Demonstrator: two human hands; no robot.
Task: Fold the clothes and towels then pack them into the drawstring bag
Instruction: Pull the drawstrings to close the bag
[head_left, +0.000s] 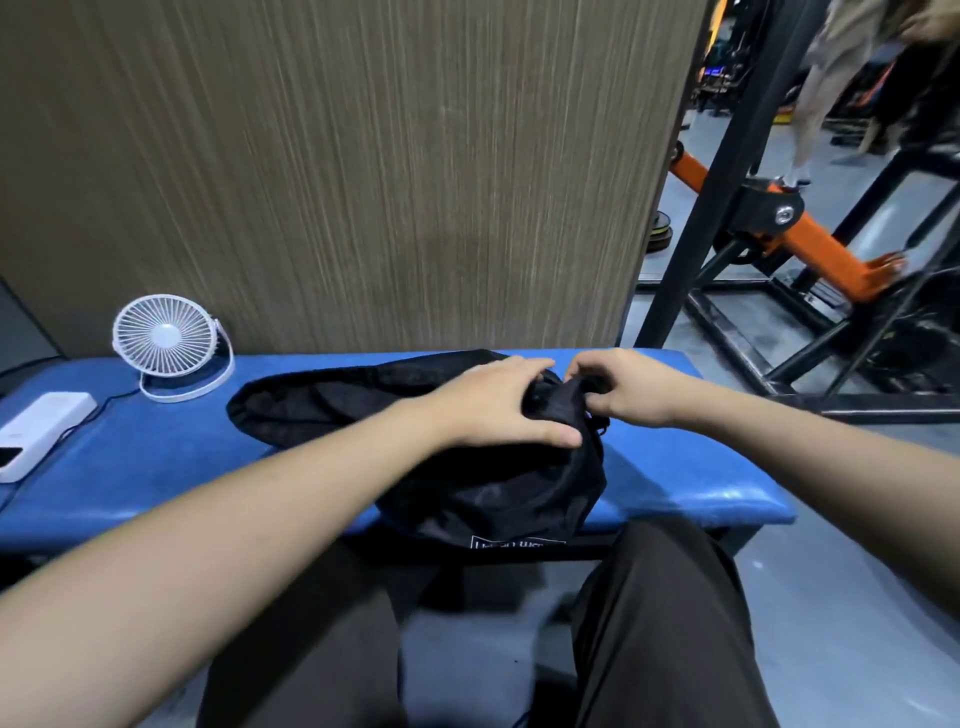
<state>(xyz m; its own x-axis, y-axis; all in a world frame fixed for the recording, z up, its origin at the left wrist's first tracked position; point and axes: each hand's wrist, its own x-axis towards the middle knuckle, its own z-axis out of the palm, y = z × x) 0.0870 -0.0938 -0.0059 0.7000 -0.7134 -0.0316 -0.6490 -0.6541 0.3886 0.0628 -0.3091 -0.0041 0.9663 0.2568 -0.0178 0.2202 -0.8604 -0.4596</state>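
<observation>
Our knees in dark trousers (670, 623) nearest | black drawstring bag (498, 483) on blue desk (156, 467), near edge | our left hand (498, 405) grips bag's gathered mouth | our right hand (618, 387) pinches it | white fan (166, 343) far left.

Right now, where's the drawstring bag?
In the head view the black drawstring bag lies mid-bench on the blue bench, right of the white fan, with the left hand and right hand gripping its gathered top.
</observation>
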